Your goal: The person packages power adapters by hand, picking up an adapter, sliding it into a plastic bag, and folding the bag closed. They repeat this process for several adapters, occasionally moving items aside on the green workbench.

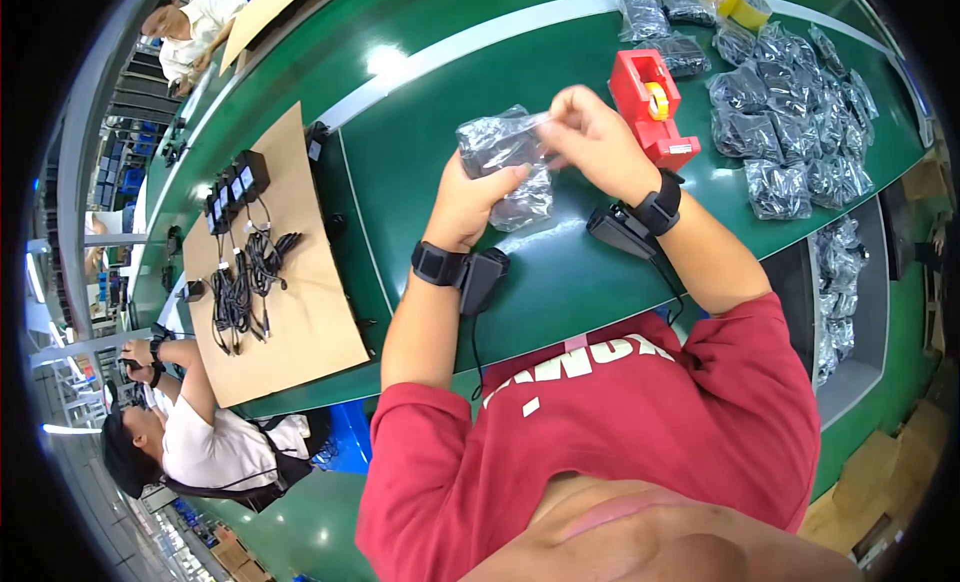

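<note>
Red sleeves [640, 422]; hands (both) on bagged adapter [508, 162]

Clear bagged black pack [505, 162] gripped in left hand [470, 202], right hand [595, 137] pinching top; heap of same packs [790, 122] right of right hand.

Glossy green workbench [600, 292] under lamplight
</note>
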